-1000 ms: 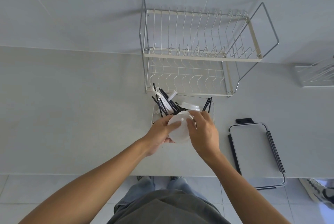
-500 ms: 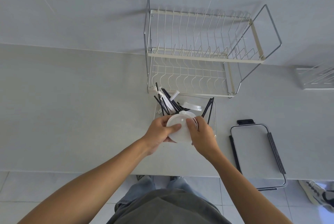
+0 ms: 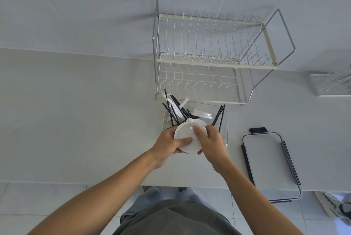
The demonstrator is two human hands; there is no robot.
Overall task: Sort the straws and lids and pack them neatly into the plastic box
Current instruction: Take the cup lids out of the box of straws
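A person standing at a pale grey counter [image 3: 76, 120] holds a stack of white round lids [image 3: 187, 138] in both hands above the near end of a clear plastic box [image 3: 226, 120]. The left hand [image 3: 169, 145] cups the stack from the left, its thumb laid across the face of the top lid and its fingers curled beneath. The right hand [image 3: 210, 143] closes on the stack from the right, thumb pressed flat on the top lid near its small hole, fingers wrapped around the rim. How many lids make up the stack cannot be told.

Inside the box, a loose bunch of black straws [image 3: 173, 109] leans toward the far left corner, mixed with white paper-wrapped straws [image 3: 183, 101]. A second, smaller bunch of black straws [image 3: 219, 117] leans against the right side. Another white lid [image 3: 202, 114] lies between the two bunches.

Just behind the box stands a two-tier wire dish rack [image 3: 214, 58] against the tiled wall. To the right, the box's clear cover [image 3: 269, 162], edged with black clips, lies flat on the counter and overhangs its front edge. A second wire rack [image 3: 332, 84] shows partly at the far right. Below the counter, a sneaker [image 3: 334, 206] rests on the tiled floor.
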